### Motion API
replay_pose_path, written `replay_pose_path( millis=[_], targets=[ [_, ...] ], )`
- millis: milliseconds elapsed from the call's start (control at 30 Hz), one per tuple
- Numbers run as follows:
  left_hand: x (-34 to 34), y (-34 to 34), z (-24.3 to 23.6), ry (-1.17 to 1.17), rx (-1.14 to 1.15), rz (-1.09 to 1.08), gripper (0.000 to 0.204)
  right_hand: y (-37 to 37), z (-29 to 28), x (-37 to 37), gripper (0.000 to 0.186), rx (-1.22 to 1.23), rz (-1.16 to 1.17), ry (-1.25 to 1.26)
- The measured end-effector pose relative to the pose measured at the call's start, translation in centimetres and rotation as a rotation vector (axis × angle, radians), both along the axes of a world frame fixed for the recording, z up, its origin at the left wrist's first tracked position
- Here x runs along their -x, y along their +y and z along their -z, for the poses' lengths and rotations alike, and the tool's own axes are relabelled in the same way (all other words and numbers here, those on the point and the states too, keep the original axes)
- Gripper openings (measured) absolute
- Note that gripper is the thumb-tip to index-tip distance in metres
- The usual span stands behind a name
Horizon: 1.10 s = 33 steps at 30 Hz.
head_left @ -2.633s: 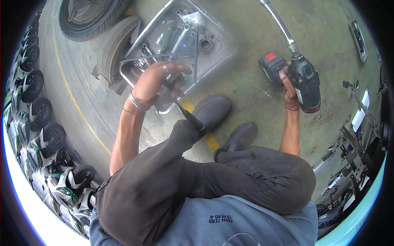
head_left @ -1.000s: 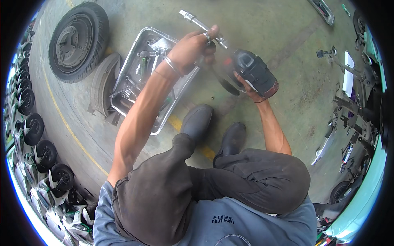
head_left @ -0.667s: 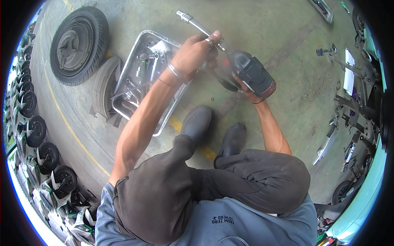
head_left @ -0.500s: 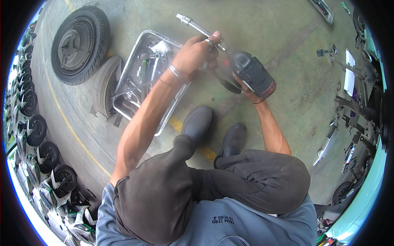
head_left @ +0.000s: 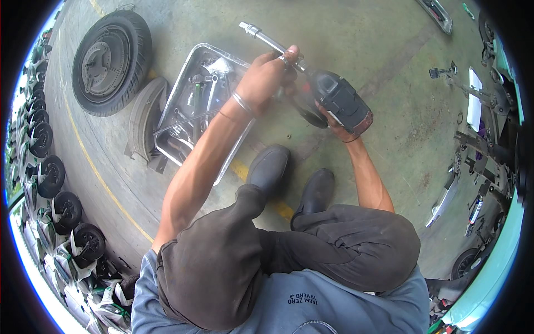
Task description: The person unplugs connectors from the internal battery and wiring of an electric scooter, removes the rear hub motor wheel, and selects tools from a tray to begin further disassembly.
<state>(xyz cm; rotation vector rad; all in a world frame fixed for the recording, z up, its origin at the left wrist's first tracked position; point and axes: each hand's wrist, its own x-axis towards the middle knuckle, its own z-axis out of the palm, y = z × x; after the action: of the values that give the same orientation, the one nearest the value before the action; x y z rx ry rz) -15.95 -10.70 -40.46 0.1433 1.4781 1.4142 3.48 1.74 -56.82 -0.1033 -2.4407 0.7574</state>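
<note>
A black impact wrench [head_left: 346, 99] with a reddish base is held up over the floor, in front of my shoes. My right hand [head_left: 340, 130] is closed round it, with its fingers mostly hidden behind the tool's body. From the wrench's nose a long chrome extension bar [head_left: 271, 42] points up and to the left, ending in a socket [head_left: 248, 28]. My left hand [head_left: 266, 83] is closed on the bar near the nose, its thumb lying along the metal. Below and left of that hand stands a metal tray [head_left: 177, 90] of spanners, sockets and other tools, partly covered by my left forearm.
At the upper left lies a wheel with a tyre [head_left: 111, 62], with a curved grey part [head_left: 146, 119] beside it. Rows of scooters [head_left: 50, 177] line the left edge. Frame parts and panels [head_left: 474, 100] are at the right. A small nut [head_left: 288, 136] lies on the floor.
</note>
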Motion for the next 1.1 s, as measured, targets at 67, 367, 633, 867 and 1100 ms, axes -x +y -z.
replay_pose_path(
  millis=[67,367,633,867,1100],
  targets=[
    [0.1,0.0,0.1,0.001,-0.007,0.013,0.035,-0.1,0.3,0.1,0.018,0.133,-0.004,-0.006],
    [-0.3,0.1,-0.1,0.028,-0.001,0.027,0.035,-0.2,-0.4,0.2,0.018,0.196,0.021,-0.036],
    [-0.7,-0.3,-0.2,-0.006,-0.025,0.008,0.032,-0.1,0.1,0.1,0.019,0.164,0.007,0.003],
    [-0.9,-0.2,-0.2,-0.034,-0.018,0.000,0.033,0.1,-0.1,0.1,0.021,0.077,0.013,-0.015],
    [-1.7,-0.2,0.5,-0.146,-0.020,-0.064,0.039,-0.3,-1.6,0.6,0.022,0.270,0.013,-0.069]
  ],
)
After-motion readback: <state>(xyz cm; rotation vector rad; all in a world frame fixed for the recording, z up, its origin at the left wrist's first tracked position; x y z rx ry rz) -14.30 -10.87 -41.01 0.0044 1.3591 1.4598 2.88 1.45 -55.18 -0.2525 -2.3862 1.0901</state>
